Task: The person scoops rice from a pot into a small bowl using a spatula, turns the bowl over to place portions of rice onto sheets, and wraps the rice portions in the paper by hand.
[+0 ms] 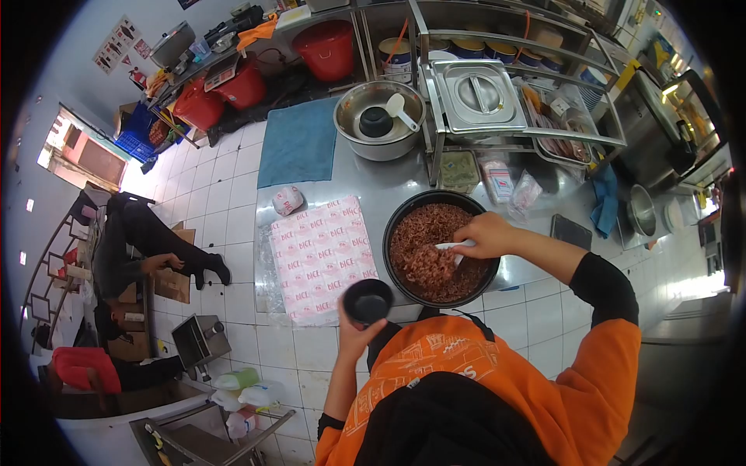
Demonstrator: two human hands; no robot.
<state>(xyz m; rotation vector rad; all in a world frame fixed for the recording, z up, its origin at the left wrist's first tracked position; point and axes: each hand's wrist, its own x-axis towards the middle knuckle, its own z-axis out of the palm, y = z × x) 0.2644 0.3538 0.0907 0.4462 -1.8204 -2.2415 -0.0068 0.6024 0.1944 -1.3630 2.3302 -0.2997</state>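
My left hand (351, 335) is closed around a small black bowl (367, 301), held at the table's front edge with its opening upward. My right hand (487, 235) grips a white rice paddle (453, 245), its blade partly hidden in the reddish-brown rice (430, 224). The rice fills much of a large round black pot (391, 256) on the steel table. Left of the pot lies a stack of printed wrapping paper (322, 256), and a wrapped round parcel (287, 200) sits by its far corner.
A steel bowl (351, 128) at the back holds a black bowl (376, 122) and a white paddle (401, 109). A blue cloth (297, 144) lies beside it. A metal rack with a lidded steel pan (479, 95) stands behind the pot. Two people are at the left.
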